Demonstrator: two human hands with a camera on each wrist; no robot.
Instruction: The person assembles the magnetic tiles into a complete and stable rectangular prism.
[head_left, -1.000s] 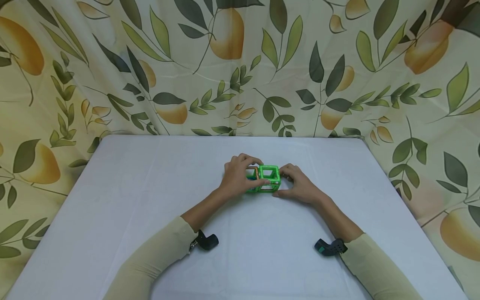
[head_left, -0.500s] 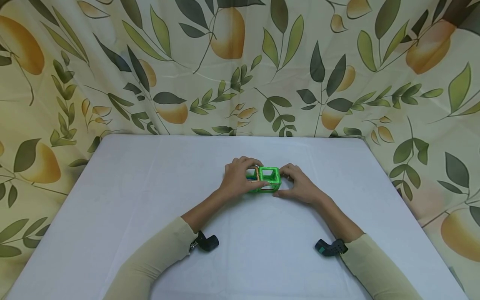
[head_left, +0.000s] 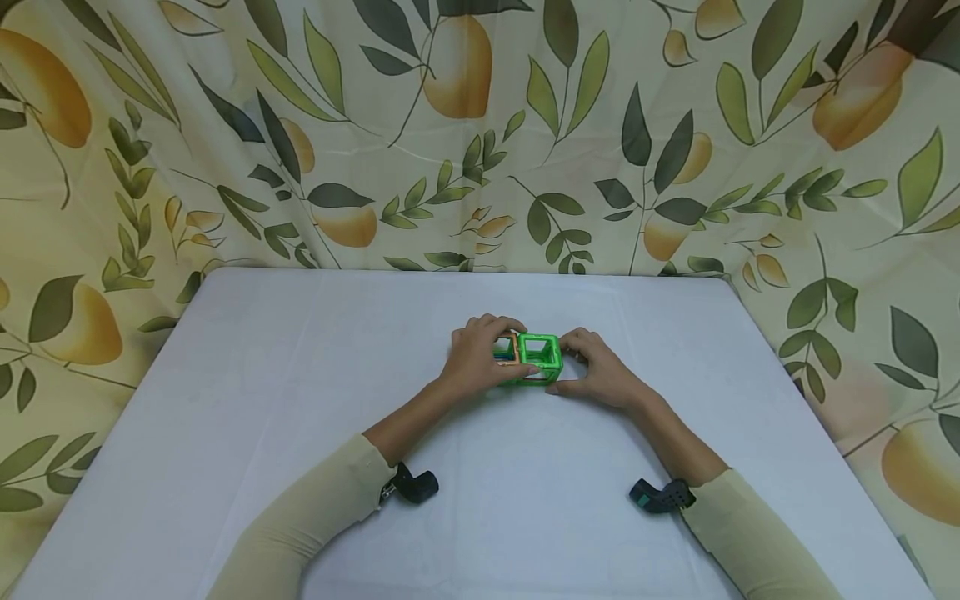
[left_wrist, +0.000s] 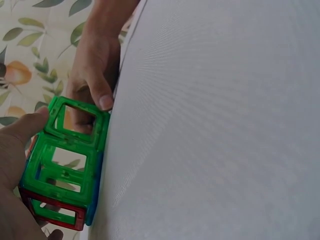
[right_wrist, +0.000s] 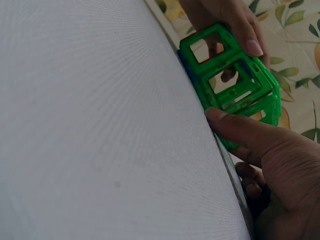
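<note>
Two joined cubes of magnetic tiles [head_left: 541,358] sit on the white-covered table, mostly green open square frames. My left hand [head_left: 472,354] grips the left cube, thumb along the front and fingers over the back, hiding much of it. An orange-edged tile shows beside the fingers. At the other end, my right hand [head_left: 596,371] holds the right cube between thumb and fingers, the thumb low at the bottom edge. The left wrist view shows a red tile [left_wrist: 79,220] on the near end and a blue tile [left_wrist: 97,185] along the underside.
The white table [head_left: 480,500] reaches around both forearms. Behind it hangs a curtain [head_left: 480,183] printed with leaves and fruit. Black wrist cameras sit at the left cuff [head_left: 416,483] and the right cuff [head_left: 660,495].
Both hands keep their hold in the same place. The left hand and the cubes have shifted down very slightly in the head view.
</note>
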